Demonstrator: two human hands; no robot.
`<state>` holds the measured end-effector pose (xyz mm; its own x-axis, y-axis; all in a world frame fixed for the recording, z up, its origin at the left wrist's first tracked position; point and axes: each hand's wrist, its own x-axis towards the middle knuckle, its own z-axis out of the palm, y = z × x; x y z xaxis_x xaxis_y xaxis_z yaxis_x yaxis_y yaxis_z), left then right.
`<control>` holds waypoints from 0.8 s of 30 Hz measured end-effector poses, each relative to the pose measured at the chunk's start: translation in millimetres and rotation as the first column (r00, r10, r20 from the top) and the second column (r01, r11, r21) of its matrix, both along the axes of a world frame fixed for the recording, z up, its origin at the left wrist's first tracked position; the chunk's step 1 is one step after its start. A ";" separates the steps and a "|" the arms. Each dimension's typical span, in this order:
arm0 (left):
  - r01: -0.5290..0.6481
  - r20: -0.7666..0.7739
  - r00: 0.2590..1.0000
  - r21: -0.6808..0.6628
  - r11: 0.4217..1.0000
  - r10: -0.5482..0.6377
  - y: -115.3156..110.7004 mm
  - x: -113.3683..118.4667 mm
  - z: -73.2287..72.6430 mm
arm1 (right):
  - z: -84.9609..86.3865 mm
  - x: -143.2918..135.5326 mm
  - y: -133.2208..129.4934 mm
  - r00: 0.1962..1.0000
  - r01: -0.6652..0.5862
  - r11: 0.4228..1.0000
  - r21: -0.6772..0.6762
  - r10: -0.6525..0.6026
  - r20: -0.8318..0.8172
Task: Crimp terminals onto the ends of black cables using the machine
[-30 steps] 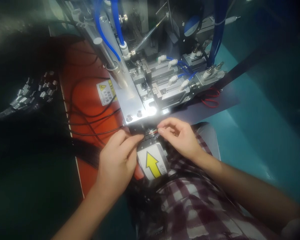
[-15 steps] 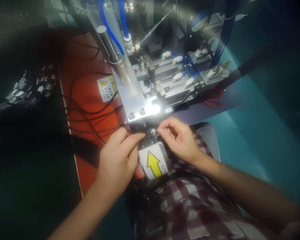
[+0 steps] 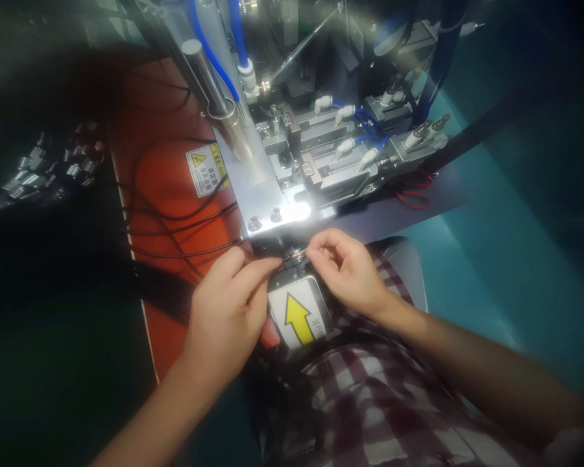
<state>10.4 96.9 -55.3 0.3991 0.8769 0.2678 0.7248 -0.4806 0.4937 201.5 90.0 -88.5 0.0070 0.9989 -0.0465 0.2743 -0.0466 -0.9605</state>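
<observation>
Both my hands meet at the front end of a metal machine (image 3: 267, 194). My left hand (image 3: 228, 311) is closed in a pinch, its thumb and index fingertips beside a small dark fixture (image 3: 288, 266). What that pinch holds, if anything, is too small to make out. On the other side, my right hand (image 3: 348, 269) pinches the end of a thin, shiny, wire-like piece (image 3: 299, 253), which lies across the fixture between the two hands. Just below sits a white plate with a yellow arrow (image 3: 298, 318).
Pneumatic cylinders (image 3: 331, 178) with blue tubes stand behind the fixture. Black cables (image 3: 185, 230) cross the orange table (image 3: 175, 194) at left, near a warning label (image 3: 207, 170). Several shiny metal parts (image 3: 29, 172) lie on a dark surface far left.
The view has shifted very slightly, so the machine sits a little further left. Both hands keep their pinches at the fixture, with almost no motion.
</observation>
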 end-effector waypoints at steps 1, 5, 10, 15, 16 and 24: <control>-0.002 0.000 1.000 -0.001 1.000 0.002 -0.1 0.1 -0.1 | 0.4 0.1 0.2 1.000 -0.003 1.000 -0.004 0.003 0.003; -0.001 -0.002 1.000 -0.003 1.000 0.001 0.0 0.1 0.2 | 3.7 0.7 0.6 1.000 -0.003 1.000 0.000 0.003 0.023; 0.004 -0.008 1.000 0.003 1.000 -0.004 0.3 1.0 1.0 | 6.8 0.6 0.2 0.999 -0.009 1.000 0.014 0.009 0.041; 0.000 -0.005 1.000 0.001 1.000 0.000 0.1 1.7 0.8 | 6.5 1.5 0.1 0.999 -0.021 0.999 0.030 0.020 0.042; -0.001 -0.003 1.000 0.003 1.000 0.001 0.0 1.7 0.8 | 6.5 1.8 0.1 0.999 -0.024 0.999 0.034 0.022 0.046; 0.000 -0.001 1.000 0.007 1.000 0.000 -0.6 1.1 1.5 | 8.1 1.9 1.5 0.998 -0.017 1.000 0.016 0.016 0.063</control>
<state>11.5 96.3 -53.8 0.3996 0.8749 0.2737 0.7249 -0.4843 0.4899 203.4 91.5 -80.4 -0.0070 0.9995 -0.0304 0.3346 -0.0263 -0.9420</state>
